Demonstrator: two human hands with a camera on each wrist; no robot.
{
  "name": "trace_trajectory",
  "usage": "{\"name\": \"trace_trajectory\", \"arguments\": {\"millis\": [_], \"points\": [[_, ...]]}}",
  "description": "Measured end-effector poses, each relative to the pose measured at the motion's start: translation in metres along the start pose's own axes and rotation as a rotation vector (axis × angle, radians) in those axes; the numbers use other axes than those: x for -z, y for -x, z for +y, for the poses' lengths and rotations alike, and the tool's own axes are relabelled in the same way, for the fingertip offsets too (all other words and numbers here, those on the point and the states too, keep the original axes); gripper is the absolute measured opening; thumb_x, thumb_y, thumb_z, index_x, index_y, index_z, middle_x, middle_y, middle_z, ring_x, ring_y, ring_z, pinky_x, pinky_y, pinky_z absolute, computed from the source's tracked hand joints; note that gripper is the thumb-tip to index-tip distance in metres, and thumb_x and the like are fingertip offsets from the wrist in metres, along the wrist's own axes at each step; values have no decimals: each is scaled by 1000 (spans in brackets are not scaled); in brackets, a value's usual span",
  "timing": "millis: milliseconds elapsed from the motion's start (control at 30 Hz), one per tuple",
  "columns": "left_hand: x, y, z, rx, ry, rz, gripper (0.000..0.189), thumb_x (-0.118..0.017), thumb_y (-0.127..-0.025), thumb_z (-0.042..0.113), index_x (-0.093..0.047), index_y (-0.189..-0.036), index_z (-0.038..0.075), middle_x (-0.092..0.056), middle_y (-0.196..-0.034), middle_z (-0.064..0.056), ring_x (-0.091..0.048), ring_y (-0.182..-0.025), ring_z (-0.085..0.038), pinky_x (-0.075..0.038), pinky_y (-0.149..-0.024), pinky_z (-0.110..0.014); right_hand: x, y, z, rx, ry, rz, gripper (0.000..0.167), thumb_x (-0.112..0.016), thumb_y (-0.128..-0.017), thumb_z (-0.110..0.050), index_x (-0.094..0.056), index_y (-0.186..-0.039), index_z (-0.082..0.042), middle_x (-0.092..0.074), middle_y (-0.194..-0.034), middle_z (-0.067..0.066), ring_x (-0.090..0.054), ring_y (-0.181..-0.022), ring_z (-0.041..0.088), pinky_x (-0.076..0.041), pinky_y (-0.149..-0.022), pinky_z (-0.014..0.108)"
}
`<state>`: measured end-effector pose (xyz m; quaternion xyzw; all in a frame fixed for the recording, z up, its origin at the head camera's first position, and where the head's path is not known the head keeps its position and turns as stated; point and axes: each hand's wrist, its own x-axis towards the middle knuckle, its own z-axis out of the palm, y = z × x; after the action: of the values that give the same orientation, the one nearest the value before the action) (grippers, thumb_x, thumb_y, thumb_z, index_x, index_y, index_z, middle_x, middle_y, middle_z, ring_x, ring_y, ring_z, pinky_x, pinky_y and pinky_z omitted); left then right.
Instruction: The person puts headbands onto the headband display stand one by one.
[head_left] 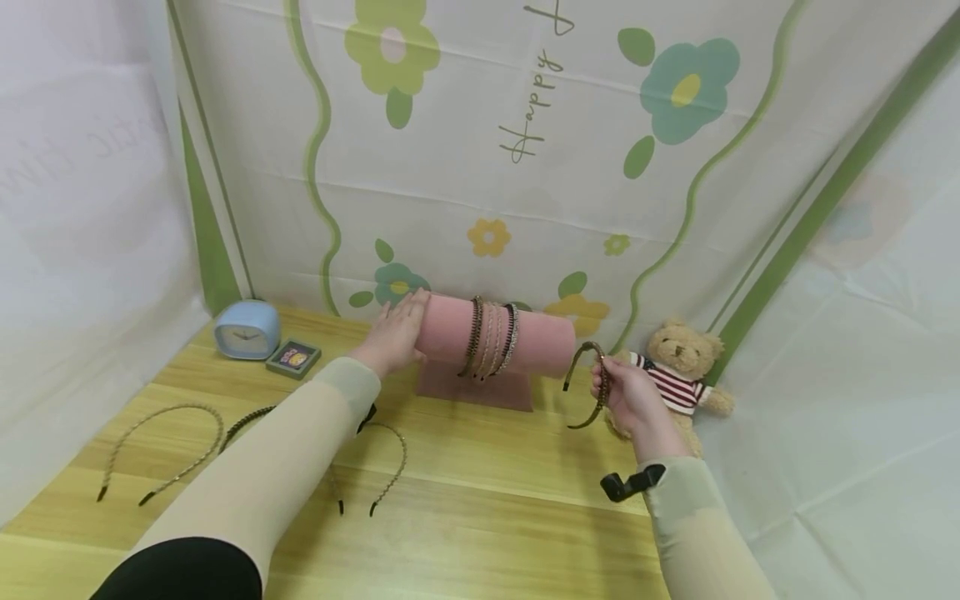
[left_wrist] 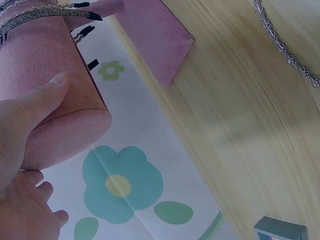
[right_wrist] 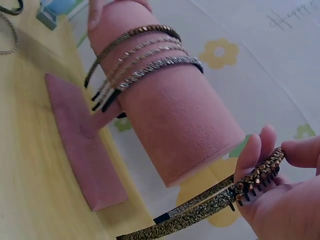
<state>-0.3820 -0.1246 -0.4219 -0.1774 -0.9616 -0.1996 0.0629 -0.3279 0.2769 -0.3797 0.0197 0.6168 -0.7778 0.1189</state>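
Observation:
A pink cylindrical headband stand (head_left: 547, 340) stands at the back of the table, its cylinder lying crosswise above a flat base. My left hand (head_left: 393, 333) holds the cylinder's left end, thumb on one side and fingers round the other in the left wrist view. Several headbands circle the cylinder's middle, among them a brown beaded one (right_wrist: 135, 33) and a silver glittery one (right_wrist: 160, 63), with thin ones between. Just off the right end, my right hand (head_left: 637, 400) pinches a bronze beaded headband (right_wrist: 260, 175) by its top. Its two tips point towards the stand, apart from it.
More headbands lie at the front left: a thin gold one (head_left: 180, 406), a dark one (head_left: 243, 419) partly behind my left arm, and another thin one (head_left: 403, 454). Behind them are a blue clock (head_left: 247, 332) and a small grey box (head_left: 294, 358). A teddy bear (head_left: 684, 350) sits at right.

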Motion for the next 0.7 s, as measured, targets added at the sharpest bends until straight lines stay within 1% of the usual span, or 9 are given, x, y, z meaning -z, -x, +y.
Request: {"name": "trace_trajectory", "arguments": {"millis": [200, 333, 500, 700], "points": [[2, 1, 1, 1, 6, -6, 116, -86, -78, 20, -3, -157, 1, -7, -163, -18, -9, -148, -36, -1, -117, -57, -2, -24, -10, -21, -56, 19, 23, -36, -109, -16, -54, -116, -4, -61, -89, 5, -55, -75, 14, -51, -73, 29], [1, 0, 1, 4, 8, -8, 116, -86, -78, 20, -3, -157, 2, -6, -164, -17, -8, -149, -35, -2, -118, -57, -6, -35, -11, -24, -60, 31, 24, -36, -108, -17, -50, -122, -2, -61, -89, 4, -54, -75, 15, -50, -71, 28], [0, -1, 1, 1, 6, -1, 116, -86, -78, 20, -3, -157, 3, -6, -164, -16, -9, -148, -35, -3, -117, -58, -13, -42, -13, -18, -57, 18, 33, -34, -109, -16, -40, -134, 4, -60, -89, 5, -52, -73, 14, -49, -69, 27], [0, 0, 1, 6, 14, -5, 115, -86, -78, 19, -4, -157, 2, -6, -164, -16, -8, -149, -35, -2, -117, -58, -21, -48, -18, -19, -39, 18, 36, -35, -108, -17, -39, -136, 6, -58, -88, 6, -52, -71, 14, -48, -68, 26]]}}
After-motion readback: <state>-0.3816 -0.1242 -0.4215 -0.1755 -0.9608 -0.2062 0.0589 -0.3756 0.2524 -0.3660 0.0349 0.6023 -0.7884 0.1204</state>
